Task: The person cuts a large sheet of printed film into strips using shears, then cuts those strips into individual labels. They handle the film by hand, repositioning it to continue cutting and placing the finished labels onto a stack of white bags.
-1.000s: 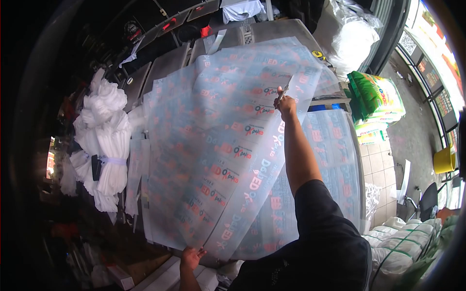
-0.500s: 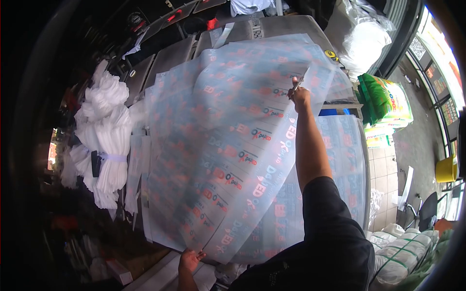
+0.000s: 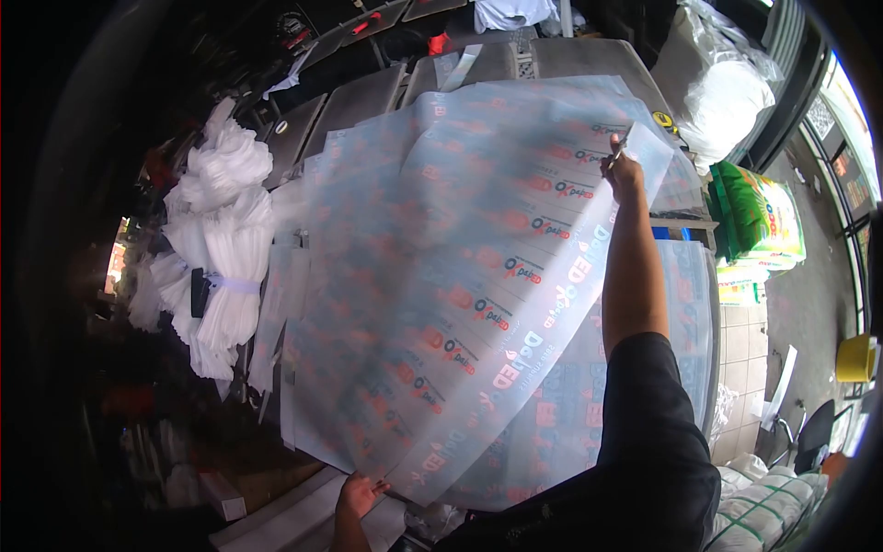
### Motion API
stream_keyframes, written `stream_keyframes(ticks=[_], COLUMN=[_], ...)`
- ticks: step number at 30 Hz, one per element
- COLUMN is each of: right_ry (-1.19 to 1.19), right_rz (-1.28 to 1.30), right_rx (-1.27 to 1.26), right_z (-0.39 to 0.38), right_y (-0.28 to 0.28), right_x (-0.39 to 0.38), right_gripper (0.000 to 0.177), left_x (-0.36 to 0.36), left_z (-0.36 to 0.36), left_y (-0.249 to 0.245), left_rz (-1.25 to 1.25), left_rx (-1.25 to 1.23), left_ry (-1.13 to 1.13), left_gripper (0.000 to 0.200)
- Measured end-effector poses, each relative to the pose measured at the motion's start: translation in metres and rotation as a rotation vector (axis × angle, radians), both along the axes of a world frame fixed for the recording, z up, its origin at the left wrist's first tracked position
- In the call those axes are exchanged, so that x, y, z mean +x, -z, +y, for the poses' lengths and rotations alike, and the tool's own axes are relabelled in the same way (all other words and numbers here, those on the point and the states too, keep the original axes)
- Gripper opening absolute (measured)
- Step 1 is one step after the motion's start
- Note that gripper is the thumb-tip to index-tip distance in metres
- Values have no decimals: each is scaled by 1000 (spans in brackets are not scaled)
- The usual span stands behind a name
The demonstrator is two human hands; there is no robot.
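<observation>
A large translucent plastic sheet (image 3: 441,276) with repeated red and blue "DepED" print covers most of the table. My right hand (image 3: 625,175), arm stretched out, is closed around what looks like a pair of scissors (image 3: 617,153) at the sheet's far right part. Along the sheet, a paler band with larger print (image 3: 529,345) runs diagonally from near that hand towards the near left. At the near edge, my left hand (image 3: 361,494) pinches the sheet's corner area between its fingers. More printed sheet (image 3: 561,423) lies underneath on the right.
Bundled white plastic (image 3: 230,248) stands along the left side. A yellow tape measure (image 3: 664,120) lies near the far right corner. Beyond are a large white sack (image 3: 722,92) and green bags (image 3: 759,216). Wrapped bales (image 3: 768,511) sit at the lower right.
My right hand has moved farther out and to the right along the sheet with the tool. My left hand stays at the near edge. The view has shifted slightly.
</observation>
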State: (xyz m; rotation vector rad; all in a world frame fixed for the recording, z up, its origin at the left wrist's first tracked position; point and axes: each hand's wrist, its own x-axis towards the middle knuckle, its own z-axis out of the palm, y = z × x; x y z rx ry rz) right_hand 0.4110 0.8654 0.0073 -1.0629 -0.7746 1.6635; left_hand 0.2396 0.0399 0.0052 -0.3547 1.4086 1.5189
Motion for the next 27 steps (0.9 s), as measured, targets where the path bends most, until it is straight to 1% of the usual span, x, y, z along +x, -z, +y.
stream_keyframes(ticks=[1, 3, 4, 6, 7, 9, 10, 11, 12, 13, 15, 16, 18, 19, 21, 22, 24, 25, 26, 27], right_ry=[60, 34, 34, 54, 55, 128, 142, 232, 238, 248, 245, 250, 254, 251, 257, 264, 257, 243, 230, 212], right_rz=[45, -28, -25, -157, -161, -71, -63, -134, -188, -242, -339, -391, -480, -523, -508, -449, -380, -298, -323, -365], right_rx=[-7, -9, -7, 222, 222, 390, 445, 419, 422, 426, 346, 299, 226, 202, 157, 141, 103, 134, 169, 179], right_z=[0, 4, 4, -1, -8, -31, -34, -60, -78, -95, -118, -134, -171, -191, -236, -256, -302, -319, -338, -367], right_y=[-8, -17, -22, -31, -37, -51, -39, -49, -46, -40, -4, 8, 24, 27, 28, 31, 26, 32, 50, 31], right_x=[-2, 1, 2, 9, 12, 20, 23, 26, 33, 42, 62, 72, 95, 106, 125, 134, 150, 157, 165, 169], right_gripper=[42, 44, 44, 44, 44, 42, 40, 41, 41, 41, 42, 42, 42, 42, 38, 36, 30, 28, 21, 18], left_x=[-1, -4, -4, -2, 1, 11, 15, 19, 23, 25, 24, 27, 35, 40, 53, 56, 60, 59, 52, 43], left_z=[-1, -4, -3, 0, 8, 35, 48, 60, 65, 63, 60, 68, 102, 119, 150, 161, 166, 160, 158, 150], left_y=[2, 6, 4, 3, -5, -32, -40, -46, -49, -43, -27, -30, -48, -63, -104, -124, -159, -173, -188, -201], left_rz=[5, 4, 6, 24, 20, -12, -15, 71, 158, 159, 309, 313, 670, 675, 998, 990, 1125, 1165, 1211, 1175], left_rx=[2, 23, 25, 28, 28, 64, 68, 13, -42, -35, -266, -256, -535, -519, -549, -534, -335, -240, -125, -51], left_ry=[-5, 61, 60, 16, 17, -33, -30, 228, 487, 494, 917, 931, 1206, 1219, 1188, 1193, 1142, 1142, 1157, 1123], left_gripper=[37, 36, 36, 38, 38, 45, 45, 46, 48, 48, 34, 34, 23, 23, 21, 21, 22, 23, 24, 26])
